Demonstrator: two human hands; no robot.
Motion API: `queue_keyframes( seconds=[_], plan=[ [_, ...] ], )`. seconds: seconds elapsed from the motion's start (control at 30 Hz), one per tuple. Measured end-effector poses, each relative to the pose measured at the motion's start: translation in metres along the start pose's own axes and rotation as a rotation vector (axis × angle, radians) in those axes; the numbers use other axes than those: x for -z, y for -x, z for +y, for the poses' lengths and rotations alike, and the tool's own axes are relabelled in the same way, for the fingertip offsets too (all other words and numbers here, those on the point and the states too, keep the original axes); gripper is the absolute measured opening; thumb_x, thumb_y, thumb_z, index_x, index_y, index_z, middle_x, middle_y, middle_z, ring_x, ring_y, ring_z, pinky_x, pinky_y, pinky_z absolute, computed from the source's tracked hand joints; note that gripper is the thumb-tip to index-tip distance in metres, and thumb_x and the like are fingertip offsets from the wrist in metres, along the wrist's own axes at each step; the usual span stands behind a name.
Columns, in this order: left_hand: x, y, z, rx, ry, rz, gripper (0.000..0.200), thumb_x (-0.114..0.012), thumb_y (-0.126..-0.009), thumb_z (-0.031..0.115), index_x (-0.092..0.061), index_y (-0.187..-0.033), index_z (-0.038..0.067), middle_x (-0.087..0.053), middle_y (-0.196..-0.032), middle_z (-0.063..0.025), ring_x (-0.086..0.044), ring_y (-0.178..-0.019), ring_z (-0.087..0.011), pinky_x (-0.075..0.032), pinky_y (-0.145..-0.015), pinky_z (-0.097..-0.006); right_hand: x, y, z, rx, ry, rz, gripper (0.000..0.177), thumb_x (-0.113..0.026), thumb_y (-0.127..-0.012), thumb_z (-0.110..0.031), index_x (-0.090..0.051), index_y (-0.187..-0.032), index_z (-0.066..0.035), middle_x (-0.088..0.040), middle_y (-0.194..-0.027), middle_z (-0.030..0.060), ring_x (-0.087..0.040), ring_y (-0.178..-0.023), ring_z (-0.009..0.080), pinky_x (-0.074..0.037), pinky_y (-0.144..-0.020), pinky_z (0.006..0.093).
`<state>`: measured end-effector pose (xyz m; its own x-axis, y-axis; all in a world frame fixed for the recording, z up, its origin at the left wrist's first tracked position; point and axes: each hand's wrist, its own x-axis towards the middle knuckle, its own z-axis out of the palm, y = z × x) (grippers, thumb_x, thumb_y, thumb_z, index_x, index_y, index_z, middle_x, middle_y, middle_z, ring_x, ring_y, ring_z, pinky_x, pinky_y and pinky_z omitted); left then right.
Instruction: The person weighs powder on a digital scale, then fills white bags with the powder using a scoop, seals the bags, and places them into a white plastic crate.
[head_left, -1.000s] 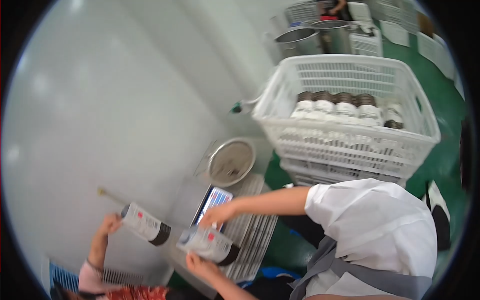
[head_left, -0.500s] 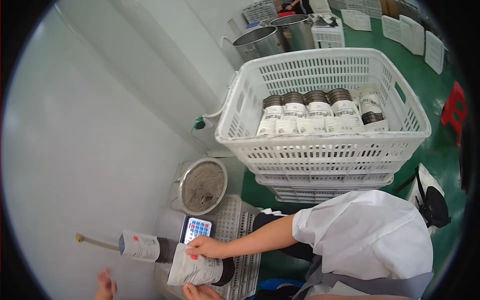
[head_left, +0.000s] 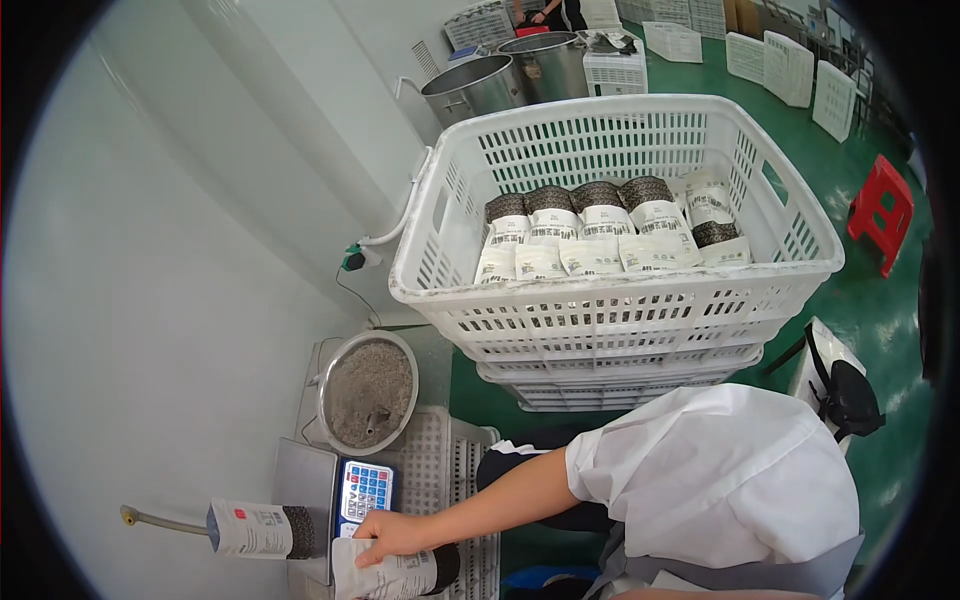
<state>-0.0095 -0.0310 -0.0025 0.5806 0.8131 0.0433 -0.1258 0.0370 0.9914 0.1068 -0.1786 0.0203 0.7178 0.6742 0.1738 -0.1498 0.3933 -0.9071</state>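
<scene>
My right hand (head_left: 392, 536) is closed on the top edge of a white pouch (head_left: 400, 577) with a dark patterned end, at the bottom of the view. The frame edge cuts off part of that pouch. My left hand is out of view. Just left of it, a second pouch (head_left: 250, 530) stands by the plate of a digital scale (head_left: 305, 490), its open mouth facing left. Beside my right hand is the scale's keypad (head_left: 367, 490). Above, a steel basin (head_left: 413, 410) holds grey-brown powdery material with a small dark object partly sunk in it.
A large white crate (head_left: 620, 285) on stacked crates holds several filled pouches (head_left: 604, 222). A red stool (head_left: 882, 215) stands at right, near a white seat with a black strap (head_left: 850, 400). Steel drums (head_left: 475, 90) stand behind, near another person (head_left: 548, 14).
The view has shifted, and my right hand and its pouch sit lower in the frame. My left hand, earlier touching the pouch's lower edge, and a blurred hand at lower left are gone from view.
</scene>
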Motion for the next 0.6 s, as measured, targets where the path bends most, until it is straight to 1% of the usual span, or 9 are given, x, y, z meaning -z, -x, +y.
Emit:
queue_keyframes(
  seconds=[0.03, 0.1, 0.17, 0.27, 0.33, 0.37, 0.43, 0.53, 0.6],
  plan=[
    [-0.007, 0.007, 0.007, 0.004, -0.001, 0.0, 0.031, -0.058, -0.09, 0.019, -0.052, -0.094, -0.01, -0.055, -0.086, -0.018, -0.052, -0.071, -0.0238, -0.044, -0.062, -0.0365, 0.0, -0.001, 0.004, 0.012, -0.05, 0.027, 0.013, -0.069, -0.08, -0.012, -0.067, -0.078, 0.0, -0.056, -0.064, -0.0012, -0.049, -0.059, 0.0058, -0.039, -0.056, 0.0221],
    [-0.025, 0.026, 0.029, -0.108, -0.041, -0.019, 0.032, -0.059, -0.089, 0.02, -0.053, -0.095, -0.011, -0.055, -0.086, -0.0201, -0.052, -0.071, -0.0252, -0.045, -0.065, -0.0386, -0.001, -0.004, 0.012, 0.012, -0.082, 0.017, 0.013, -0.07, -0.08, -0.013, -0.067, -0.08, 0.0, -0.057, -0.064, -0.0012, -0.048, -0.059, 0.0057, -0.039, -0.056, 0.0222],
    [-0.019, 0.02, 0.022, -0.089, -0.033, 0.001, 0.032, -0.058, -0.089, 0.019, -0.053, -0.096, -0.012, -0.055, -0.087, -0.0212, -0.053, -0.072, -0.0261, -0.046, -0.066, -0.0394, 0.0, -0.005, 0.013, 0.013, -0.114, 0.007, 0.014, -0.07, -0.08, -0.013, -0.067, -0.082, 0.001, -0.057, -0.064, -0.0012, -0.048, -0.059, 0.0056, -0.039, -0.055, 0.0224],
    [-0.023, 0.024, 0.029, -0.08, -0.001, 0.016, 0.032, -0.058, -0.088, 0.017, -0.054, -0.098, -0.013, -0.056, -0.092, -0.0231, -0.055, -0.075, -0.0276, -0.047, -0.069, -0.0409, -0.001, -0.003, 0.005, -0.012, -0.042, -0.072, 0.017, -0.072, -0.078, -0.013, -0.067, -0.087, 0.001, -0.062, -0.071, 0.0011, -0.053, -0.063, 0.0074, -0.043, -0.059, 0.023],
    [-0.031, 0.031, 0.039, -0.083, 0.02, 0.009, 0.032, -0.058, -0.088, 0.016, -0.053, -0.099, -0.014, -0.057, -0.094, -0.0238, -0.056, -0.077, -0.0283, -0.048, -0.071, -0.0416, -0.007, 0.004, -0.001, -0.04, -0.027, -0.083, 0.023, -0.075, -0.075, -0.013, -0.067, -0.091, 0.0, -0.066, -0.079, 0.0045, -0.059, -0.07, 0.0106, -0.047, -0.065, 0.0244],
    [-0.035, 0.035, 0.044, -0.09, 0.015, -0.009, 0.032, -0.058, -0.088, 0.015, -0.053, -0.1, -0.014, -0.057, -0.095, -0.0242, -0.057, -0.079, -0.0291, -0.049, -0.072, -0.0416, -0.006, 0.003, 0.002, -0.042, -0.027, -0.082, 0.023, -0.075, -0.075, -0.013, -0.067, -0.091, 0.0, -0.066, -0.079, 0.0045, -0.059, -0.07, 0.0106, -0.047, -0.065, 0.0244],
    [-0.033, 0.032, 0.041, -0.095, 0.01, -0.024, 0.032, -0.058, -0.087, 0.014, -0.053, -0.1, -0.014, -0.057, -0.097, -0.0246, -0.058, -0.081, -0.0299, -0.049, -0.074, -0.0416, -0.006, 0.001, 0.007, -0.069, 0.003, -0.026, 0.027, -0.077, -0.072, -0.012, -0.067, -0.094, 0.0, -0.067, -0.086, 0.0068, -0.062, -0.077, 0.0131, -0.049, -0.071, 0.026],
    [-0.024, 0.023, 0.032, -0.06, -0.008, -0.082, 0.031, -0.058, -0.087, 0.013, -0.053, -0.102, -0.014, -0.057, -0.098, -0.0247, -0.058, -0.082, -0.0304, -0.049, -0.074, -0.0412, -0.004, 0.002, 0.006, -0.076, -0.13, -0.012, 0.028, -0.077, -0.072, -0.011, -0.066, -0.095, 0.0, -0.067, -0.085, 0.0066, -0.062, -0.078, 0.0128, -0.05, -0.071, 0.0261],
    [-0.024, 0.029, 0.038, -0.034, 0.026, -0.148, 0.03, -0.059, -0.087, 0.011, -0.053, -0.102, -0.014, -0.058, -0.098, -0.0249, -0.059, -0.084, -0.0315, -0.049, -0.075, -0.042, -0.005, 0.003, 0.006, -0.1, -0.121, -0.022, 0.028, -0.077, -0.072, -0.011, -0.066, -0.095, 0.001, -0.067, -0.085, 0.0067, -0.062, -0.078, 0.0128, -0.05, -0.071, 0.0262]
  ],
)
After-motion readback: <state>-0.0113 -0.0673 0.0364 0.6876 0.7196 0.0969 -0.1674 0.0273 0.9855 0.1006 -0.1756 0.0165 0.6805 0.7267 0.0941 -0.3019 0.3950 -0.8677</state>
